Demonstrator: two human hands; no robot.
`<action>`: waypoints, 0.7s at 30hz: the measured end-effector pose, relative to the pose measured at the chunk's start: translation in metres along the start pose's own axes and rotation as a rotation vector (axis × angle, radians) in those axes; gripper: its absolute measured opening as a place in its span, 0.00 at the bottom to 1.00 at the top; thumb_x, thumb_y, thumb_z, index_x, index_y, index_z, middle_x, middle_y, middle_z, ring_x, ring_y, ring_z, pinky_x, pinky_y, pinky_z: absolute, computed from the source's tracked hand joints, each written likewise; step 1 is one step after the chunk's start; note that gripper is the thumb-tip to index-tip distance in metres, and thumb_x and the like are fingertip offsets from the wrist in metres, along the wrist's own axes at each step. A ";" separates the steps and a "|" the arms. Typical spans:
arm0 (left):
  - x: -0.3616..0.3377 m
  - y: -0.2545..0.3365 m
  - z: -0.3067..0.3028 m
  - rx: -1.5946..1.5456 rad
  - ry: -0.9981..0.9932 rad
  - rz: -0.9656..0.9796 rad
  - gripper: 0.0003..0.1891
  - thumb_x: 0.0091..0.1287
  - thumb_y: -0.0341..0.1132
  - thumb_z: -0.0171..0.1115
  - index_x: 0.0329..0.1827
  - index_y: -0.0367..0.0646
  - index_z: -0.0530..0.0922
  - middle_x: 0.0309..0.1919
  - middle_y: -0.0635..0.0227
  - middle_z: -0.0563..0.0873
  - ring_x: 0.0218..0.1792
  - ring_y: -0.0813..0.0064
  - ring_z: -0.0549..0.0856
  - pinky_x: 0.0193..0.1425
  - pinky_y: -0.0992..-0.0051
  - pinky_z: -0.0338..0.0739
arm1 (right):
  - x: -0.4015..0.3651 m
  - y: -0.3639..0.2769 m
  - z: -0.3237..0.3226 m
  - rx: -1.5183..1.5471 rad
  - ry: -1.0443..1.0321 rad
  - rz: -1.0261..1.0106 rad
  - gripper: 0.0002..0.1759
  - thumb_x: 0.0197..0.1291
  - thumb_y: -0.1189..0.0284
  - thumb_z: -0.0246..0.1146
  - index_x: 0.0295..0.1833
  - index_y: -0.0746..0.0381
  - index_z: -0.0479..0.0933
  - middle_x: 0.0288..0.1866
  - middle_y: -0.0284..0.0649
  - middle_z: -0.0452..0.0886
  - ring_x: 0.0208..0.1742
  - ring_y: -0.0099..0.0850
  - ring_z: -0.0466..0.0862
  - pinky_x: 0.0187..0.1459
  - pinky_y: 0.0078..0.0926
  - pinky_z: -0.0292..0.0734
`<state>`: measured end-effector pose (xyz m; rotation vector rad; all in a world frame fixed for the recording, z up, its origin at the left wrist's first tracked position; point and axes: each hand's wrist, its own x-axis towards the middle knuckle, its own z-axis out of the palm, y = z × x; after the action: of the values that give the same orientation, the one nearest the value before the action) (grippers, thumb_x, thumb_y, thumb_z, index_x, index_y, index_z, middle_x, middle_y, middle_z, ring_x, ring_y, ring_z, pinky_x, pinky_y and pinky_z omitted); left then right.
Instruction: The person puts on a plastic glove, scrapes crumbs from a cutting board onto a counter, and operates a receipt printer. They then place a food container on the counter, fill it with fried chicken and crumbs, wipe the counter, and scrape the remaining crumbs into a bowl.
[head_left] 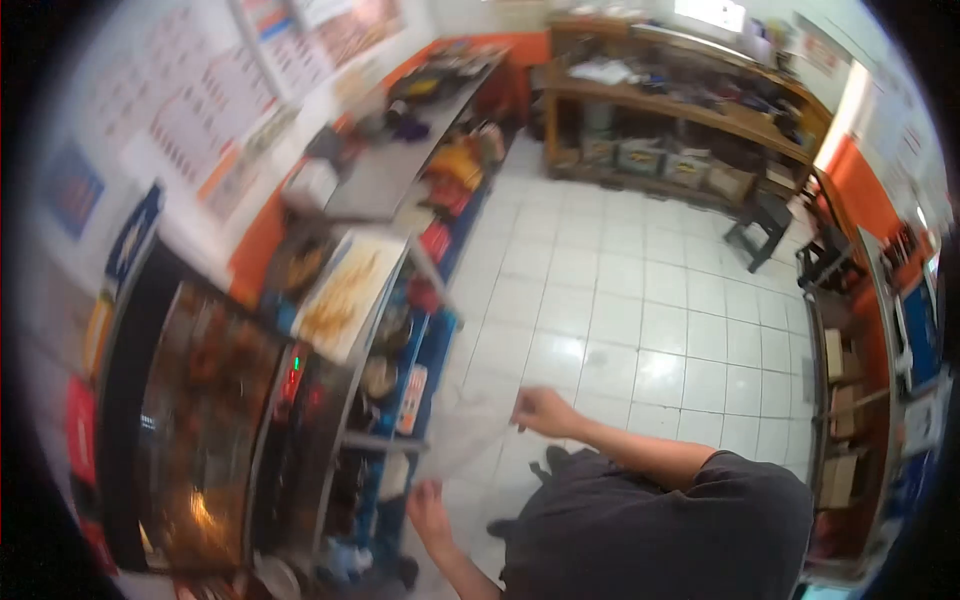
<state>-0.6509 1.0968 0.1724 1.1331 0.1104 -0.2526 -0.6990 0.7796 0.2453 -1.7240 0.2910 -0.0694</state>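
Observation:
Between my hands a faint see-through sheet, which looks like a clear plastic bag [462, 436], stretches over the floor tiles, its outline blurred. My right hand [537, 412] is closed at its upper right side, fingers curled in a pinch. Lower and to the left, my left hand [428, 508] is also closed, fingertips together at the bag's lower edge. Left of my hands stands a dark glass-fronted cabinet [205, 400] with a warm light inside and a small green and red display. Beyond it lies a white board [350, 295] with brown-yellow patches.
A metal-legged counter [375, 180] with items on it runs along the left wall, with blue shelving below. At the far end is a wooden workbench [690, 105] with boxes beneath. A dark stool [762, 228] stands near shelves [850, 400] on the right.

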 end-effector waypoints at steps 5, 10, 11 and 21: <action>0.015 0.000 0.047 0.382 -0.059 0.055 0.08 0.60 0.23 0.69 0.38 0.33 0.78 0.37 0.62 0.86 0.40 0.74 0.84 0.47 0.75 0.80 | -0.001 0.042 -0.050 -0.426 0.033 -0.022 0.12 0.52 0.71 0.64 0.42 0.64 0.77 0.40 0.48 0.83 0.46 0.45 0.82 0.48 0.41 0.77; 0.029 -0.002 0.095 0.567 -0.101 0.133 0.14 0.48 0.24 0.78 0.34 0.35 0.80 0.31 0.64 0.86 0.36 0.74 0.85 0.46 0.77 0.79 | -0.014 0.016 -0.061 -0.498 0.067 -0.182 0.17 0.58 0.65 0.65 0.49 0.63 0.76 0.48 0.48 0.80 0.52 0.44 0.79 0.54 0.42 0.75; 0.029 -0.006 0.106 0.757 -0.121 0.227 0.15 0.45 0.25 0.79 0.33 0.36 0.80 0.31 0.65 0.86 0.36 0.73 0.84 0.45 0.75 0.79 | -0.012 0.014 -0.058 -0.419 0.003 -0.211 0.20 0.57 0.63 0.66 0.49 0.65 0.76 0.45 0.49 0.81 0.48 0.43 0.81 0.50 0.39 0.77; 0.020 -0.008 0.210 0.932 -0.519 0.146 0.17 0.45 0.31 0.81 0.34 0.36 0.81 0.29 0.65 0.84 0.33 0.79 0.81 0.41 0.76 0.75 | -0.012 0.007 -0.059 -0.068 0.015 -0.117 0.16 0.57 0.66 0.66 0.45 0.67 0.79 0.32 0.45 0.84 0.37 0.33 0.85 0.43 0.30 0.78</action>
<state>-0.6426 0.9009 0.2493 1.9436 -0.6085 -0.4832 -0.7240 0.7242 0.2502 -1.8075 0.2057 -0.1601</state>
